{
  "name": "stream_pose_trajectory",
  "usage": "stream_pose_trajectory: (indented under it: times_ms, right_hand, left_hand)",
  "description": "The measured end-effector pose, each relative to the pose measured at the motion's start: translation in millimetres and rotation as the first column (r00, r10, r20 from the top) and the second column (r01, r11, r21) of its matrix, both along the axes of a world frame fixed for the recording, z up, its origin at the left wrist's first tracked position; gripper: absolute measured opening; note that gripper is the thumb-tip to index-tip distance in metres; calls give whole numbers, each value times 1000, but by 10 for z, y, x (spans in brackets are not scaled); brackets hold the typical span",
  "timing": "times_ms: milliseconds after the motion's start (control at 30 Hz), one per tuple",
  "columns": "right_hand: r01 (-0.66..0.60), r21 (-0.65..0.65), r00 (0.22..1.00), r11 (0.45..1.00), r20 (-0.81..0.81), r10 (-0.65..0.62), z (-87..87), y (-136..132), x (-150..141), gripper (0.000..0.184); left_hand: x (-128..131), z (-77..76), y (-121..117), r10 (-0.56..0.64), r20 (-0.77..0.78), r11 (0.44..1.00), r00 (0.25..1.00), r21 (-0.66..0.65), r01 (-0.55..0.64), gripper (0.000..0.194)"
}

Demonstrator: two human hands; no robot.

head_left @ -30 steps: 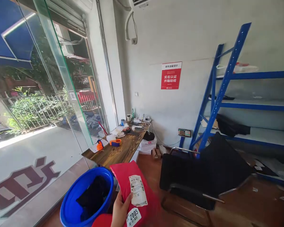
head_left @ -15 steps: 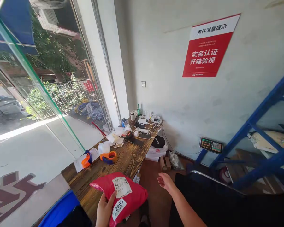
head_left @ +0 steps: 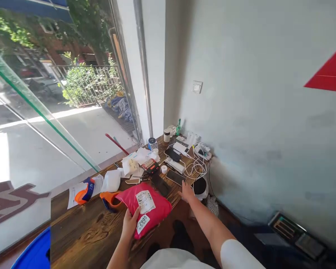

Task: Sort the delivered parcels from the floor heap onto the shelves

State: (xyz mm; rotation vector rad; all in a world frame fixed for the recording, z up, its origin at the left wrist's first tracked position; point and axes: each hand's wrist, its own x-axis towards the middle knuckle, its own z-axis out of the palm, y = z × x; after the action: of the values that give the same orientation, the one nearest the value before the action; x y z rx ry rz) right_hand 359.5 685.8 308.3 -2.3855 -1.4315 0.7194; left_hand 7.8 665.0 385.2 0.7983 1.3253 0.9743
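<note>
My left hand (head_left: 131,223) grips the lower left edge of a red plastic mailer parcel (head_left: 159,209), thumb on top. White labels face up on the parcel, one reading 2005. It is held over the front edge of the wooden table (head_left: 92,235). At the table's right edge, my right hand (head_left: 187,192) reaches to the near end of a dark smartphone (head_left: 176,177) lying flat with a cable by it. Thumb and forefinger are apart there; whether they touch the phone I cannot tell.
Orange-and-blue tape dispensers (head_left: 85,192) sit left of the parcel. Behind it lie papers, a black-and-red device (head_left: 150,167), a tape roll (head_left: 164,169) and tangled white cables (head_left: 197,168). A green bottle (head_left: 178,127) stands in the corner. A scale display (head_left: 296,233) is at lower right.
My view has turned right and come closer to the table. The right hand has gone from hanging beside the table to the smartphone. The left hand still carries the parcel.
</note>
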Motion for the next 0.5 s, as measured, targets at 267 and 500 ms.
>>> stream_pose_trajectory:
  times_ms: [267, 500]
  right_hand:
    - [-334, -4, 936, 942, 114, 333, -486, 679, 581, 74]
    - [-463, -22, 884, 886, 60, 463, -534, 914, 934, 89]
  left_hand:
    - [957, -562, -185, 372, -222, 836, 901, -341, -429, 37]
    - [1278, -652, -859, 648, -425, 507, 632, -378, -775, 34]
